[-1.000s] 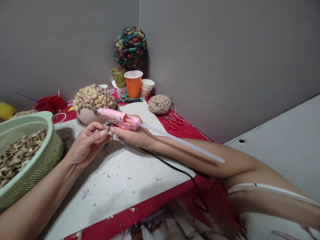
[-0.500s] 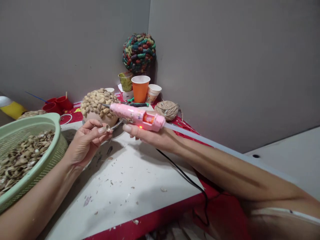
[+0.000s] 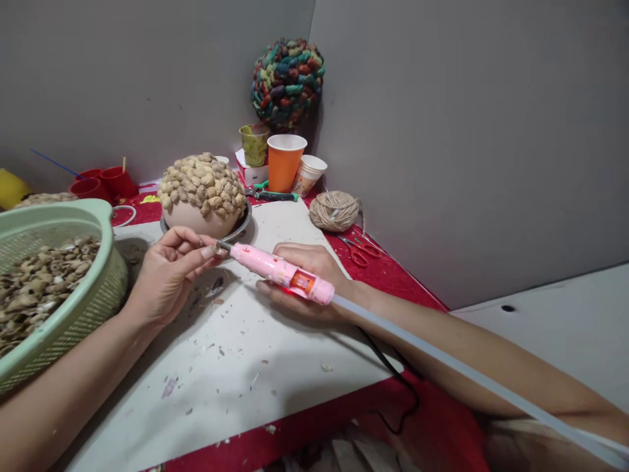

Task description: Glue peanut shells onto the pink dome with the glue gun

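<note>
My right hand (image 3: 309,275) is wrapped round a pink hot glue gun (image 3: 270,265) with a long glue stick (image 3: 442,357) running out of its back. The gun's metal nozzle meets a small peanut shell (image 3: 217,247) pinched between the thumb and fingers of my left hand (image 3: 170,272). Behind my left hand, a round pinkish form (image 3: 199,219) rests in a dark dish (image 3: 246,219). Peanut shells (image 3: 201,183) cover its upper part, while the lower part is bare.
At left stands a green basket (image 3: 105,262) full of shells. Behind are red cups (image 3: 118,182), an orange cup (image 3: 285,164), pliers (image 3: 278,196) and a coloured shell ball (image 3: 289,82). Twine (image 3: 334,211) and red scissors (image 3: 361,252) lie to the right. A black cord (image 3: 388,364) crosses the board (image 3: 236,393).
The glue gun has come down and its nozzle now meets the shell in my left hand. My right hand has turned around the gun's grip. The camera view has shifted slightly.
</note>
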The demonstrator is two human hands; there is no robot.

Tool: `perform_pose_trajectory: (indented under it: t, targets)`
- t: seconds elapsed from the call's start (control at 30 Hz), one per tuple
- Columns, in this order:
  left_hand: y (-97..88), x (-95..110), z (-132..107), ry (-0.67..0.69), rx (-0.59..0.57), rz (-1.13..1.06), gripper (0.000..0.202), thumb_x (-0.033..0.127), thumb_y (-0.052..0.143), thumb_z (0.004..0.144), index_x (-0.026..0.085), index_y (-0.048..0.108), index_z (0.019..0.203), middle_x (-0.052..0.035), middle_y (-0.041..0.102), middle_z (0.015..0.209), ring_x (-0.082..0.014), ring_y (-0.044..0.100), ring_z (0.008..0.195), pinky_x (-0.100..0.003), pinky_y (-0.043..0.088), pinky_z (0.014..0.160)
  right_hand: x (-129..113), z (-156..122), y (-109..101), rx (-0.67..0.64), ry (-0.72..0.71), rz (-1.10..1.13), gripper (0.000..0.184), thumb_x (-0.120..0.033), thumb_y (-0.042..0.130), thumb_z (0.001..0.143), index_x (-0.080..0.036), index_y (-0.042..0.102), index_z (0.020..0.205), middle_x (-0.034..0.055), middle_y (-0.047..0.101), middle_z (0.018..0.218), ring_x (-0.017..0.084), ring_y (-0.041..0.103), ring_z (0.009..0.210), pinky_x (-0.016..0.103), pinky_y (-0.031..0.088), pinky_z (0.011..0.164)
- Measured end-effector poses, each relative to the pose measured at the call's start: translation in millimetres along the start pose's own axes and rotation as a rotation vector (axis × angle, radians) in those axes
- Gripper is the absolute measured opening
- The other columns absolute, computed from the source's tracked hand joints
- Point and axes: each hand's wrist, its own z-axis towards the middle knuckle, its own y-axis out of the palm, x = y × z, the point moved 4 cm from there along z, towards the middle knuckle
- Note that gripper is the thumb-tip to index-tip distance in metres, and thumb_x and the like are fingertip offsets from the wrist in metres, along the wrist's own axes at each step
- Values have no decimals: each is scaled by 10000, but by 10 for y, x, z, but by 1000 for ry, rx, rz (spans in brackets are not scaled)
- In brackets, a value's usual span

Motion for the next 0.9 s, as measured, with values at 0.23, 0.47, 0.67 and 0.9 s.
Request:
perform_pose_trajectory:
  t: [0.23, 0.47, 0.67, 0.9]
  targets:
    - [-19, 12, 14, 23, 6, 20, 284, 64, 883, 643, 160, 642, 759, 3, 774, 800, -114, 727, 742, -206, 626, 729, 12, 4, -36, -70, 51, -12, 253, -279, 633, 905, -210, 469, 726, -17, 520, 668, 114, 453, 575, 249, 378, 575]
    - [-7, 6, 32, 33, -3, 32, 292, 77, 899, 630, 161, 649, 754, 9, 772, 794, -107, 721, 729, -195, 623, 719, 67, -29, 11, -34, 15, -22, 252, -300, 618, 902, -212, 466, 721, -21, 523, 657, 108, 437, 550, 249, 364, 564]
    - [-1, -8, 29, 30, -3, 31, 288, 72, 894, 636, 153, 642, 750, 6, 770, 786, -101, 717, 702, -186, 623, 696, 71, -35, 19, -106, 36, -36, 229, -302, 603, 907, -214, 477, 737, -10, 528, 660, 116, 439, 568, 254, 354, 557]
    - [10, -9, 12, 7, 13, 41, 282, 78, 901, 622, 160, 650, 721, 19, 762, 768, -95, 711, 700, -170, 613, 690, 83, -45, 10, -63, 14, -35, 226, -298, 626, 892, -208, 489, 736, -10, 553, 665, 112, 445, 550, 250, 363, 551]
